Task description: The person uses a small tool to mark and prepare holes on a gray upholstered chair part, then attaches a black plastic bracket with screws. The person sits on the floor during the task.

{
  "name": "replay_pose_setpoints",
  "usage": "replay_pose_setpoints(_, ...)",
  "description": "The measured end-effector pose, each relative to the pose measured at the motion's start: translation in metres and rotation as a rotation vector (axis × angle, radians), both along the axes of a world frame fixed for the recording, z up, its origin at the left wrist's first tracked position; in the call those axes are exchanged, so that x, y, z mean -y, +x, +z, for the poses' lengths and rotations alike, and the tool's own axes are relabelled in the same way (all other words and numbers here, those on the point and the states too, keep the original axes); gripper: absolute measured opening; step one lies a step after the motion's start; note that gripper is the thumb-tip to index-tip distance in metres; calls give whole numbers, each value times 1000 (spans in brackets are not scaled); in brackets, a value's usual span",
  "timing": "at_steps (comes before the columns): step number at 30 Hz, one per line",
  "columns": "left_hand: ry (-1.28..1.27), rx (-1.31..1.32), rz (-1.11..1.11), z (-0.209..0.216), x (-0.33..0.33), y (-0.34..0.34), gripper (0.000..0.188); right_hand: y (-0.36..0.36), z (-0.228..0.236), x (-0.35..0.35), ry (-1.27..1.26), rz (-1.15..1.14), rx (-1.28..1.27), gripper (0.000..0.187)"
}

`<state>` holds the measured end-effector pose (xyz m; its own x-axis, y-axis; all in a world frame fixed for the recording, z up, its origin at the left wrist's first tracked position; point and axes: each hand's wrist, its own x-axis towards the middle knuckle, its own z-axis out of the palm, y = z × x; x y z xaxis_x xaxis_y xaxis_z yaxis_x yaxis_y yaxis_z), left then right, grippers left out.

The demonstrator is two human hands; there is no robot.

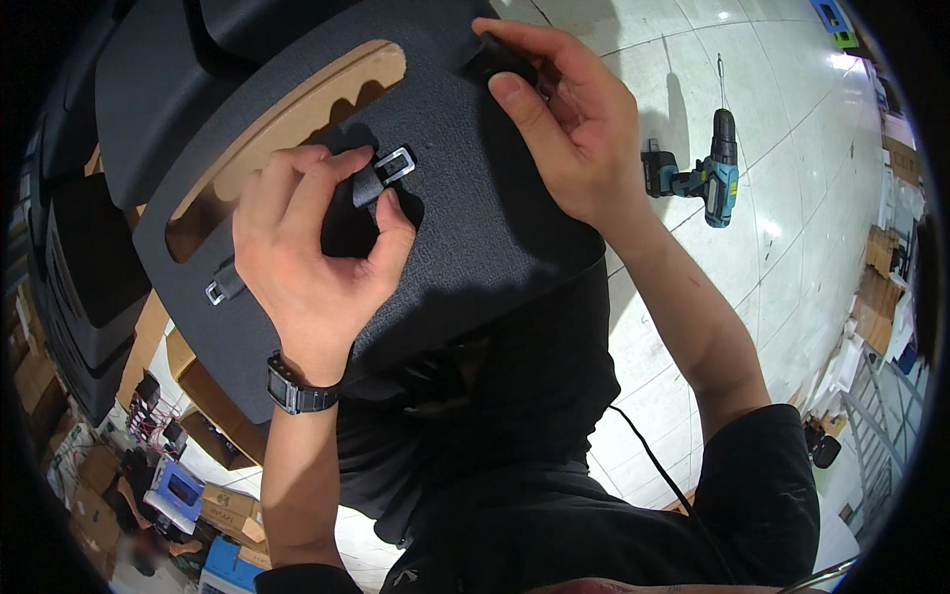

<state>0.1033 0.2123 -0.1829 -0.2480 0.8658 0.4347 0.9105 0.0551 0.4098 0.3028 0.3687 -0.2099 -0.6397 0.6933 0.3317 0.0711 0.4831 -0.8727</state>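
Observation:
A large black textured panel (465, 228) lies in front of me, with a long slot (287, 139) cut through it that bares tan wood edges. My left hand (307, 233), with a black watch (297, 388) on its wrist, pinches a small black fitting with a rectangular metal loop (383, 175) against the panel. A similar black fitting with a metal loop (222, 286) sits on the panel left of that hand, beyond the slot's lower end. At the panel's far right edge, my right hand (566, 114) grips a small black block-like piece (502, 61) between thumb and fingers.
A teal and black cordless drill (719, 173) with a long bit rests on the tiled floor (792, 247) at right. Black seat-like shapes (158, 69) crowd the far left. Cardboard boxes (233, 510), wires and a person (143, 540) are at lower left. A black cord (658, 470) hangs near my right arm.

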Motion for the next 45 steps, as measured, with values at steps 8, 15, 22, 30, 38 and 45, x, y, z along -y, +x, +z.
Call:
replay_pose_setpoints(8,-11,21,-2,2,0,0,31,-4,2,-3,264,69,32,33)
replay_pose_setpoints(15,25,29,-5,0,-2,2,31,-10,14,10,414,71,136,30)
replay_pose_setpoints(22,35,30,6,-1,0,2,32,-13,12,12,489,61,160,23)
replay_pose_setpoints(30,28,-1,13,0,0,1,31,-8,10,6,372,119,134,44)
replay_pose_setpoints(38,67,11,10,-5,0,-3,30,-28,14,2,319,243,193,31)
replay_pose_setpoints(45,46,22,16,-3,-1,-1,30,-53,11,11,289,25,144,14)
